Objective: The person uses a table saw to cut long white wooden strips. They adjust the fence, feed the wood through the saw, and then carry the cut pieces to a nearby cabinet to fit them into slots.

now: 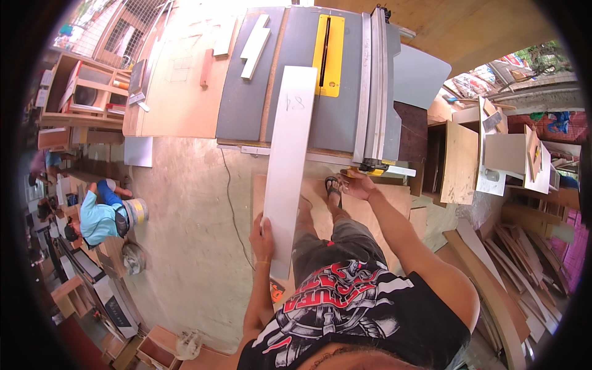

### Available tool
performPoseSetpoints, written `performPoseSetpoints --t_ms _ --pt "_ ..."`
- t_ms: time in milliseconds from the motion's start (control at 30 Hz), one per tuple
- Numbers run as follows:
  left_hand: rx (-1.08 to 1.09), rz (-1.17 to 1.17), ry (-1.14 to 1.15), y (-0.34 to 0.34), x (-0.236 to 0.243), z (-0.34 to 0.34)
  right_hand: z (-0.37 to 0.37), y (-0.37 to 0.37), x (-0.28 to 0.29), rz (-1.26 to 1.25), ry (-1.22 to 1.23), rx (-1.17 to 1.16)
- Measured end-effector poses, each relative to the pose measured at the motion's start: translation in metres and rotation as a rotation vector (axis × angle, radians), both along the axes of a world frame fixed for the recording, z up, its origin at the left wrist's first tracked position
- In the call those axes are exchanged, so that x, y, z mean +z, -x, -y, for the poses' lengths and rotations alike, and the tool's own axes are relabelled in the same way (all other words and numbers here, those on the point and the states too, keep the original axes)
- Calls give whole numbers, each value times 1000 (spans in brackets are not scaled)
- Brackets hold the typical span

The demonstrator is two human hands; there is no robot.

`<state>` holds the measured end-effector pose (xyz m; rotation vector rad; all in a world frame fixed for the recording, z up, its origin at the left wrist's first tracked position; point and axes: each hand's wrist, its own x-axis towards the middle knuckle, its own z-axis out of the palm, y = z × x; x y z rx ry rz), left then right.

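Observation:
A long, flat white board point(287, 154) with a pencil mark lies with its far end over the grey table saw point(293, 49) top, and its near end reaches back beside my body. My left hand point(263, 242) grips the board's left edge near that end. On the saw, a yellow insert plate point(333, 61) surrounds the dark blade slot, just right of the board's far end. Along the right side runs a metal rip fence point(370, 92). At the fence's near end, my right hand point(359, 185) is curled at a yellow fence handle point(374, 172); its fingertips are partly hidden.
White strips point(254, 49) and a reddish wood stick point(206, 68) rest left of the blade. A cable point(229, 197) crosses the floor. At left, a person in a light blue shirt point(98, 216) is beside a bucket point(137, 211). Board offcuts point(524, 265) are piled at right.

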<state>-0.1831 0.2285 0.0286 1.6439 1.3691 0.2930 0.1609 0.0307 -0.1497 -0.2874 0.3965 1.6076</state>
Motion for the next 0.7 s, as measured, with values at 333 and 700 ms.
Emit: performPoseSetpoints --t_ms 333,700 --pt "3 54 45 -17 -13 76 -24 9 5 533 526 80" --pt "-81 135 -109 -28 -28 88 -12 5 19 437 372 -8"
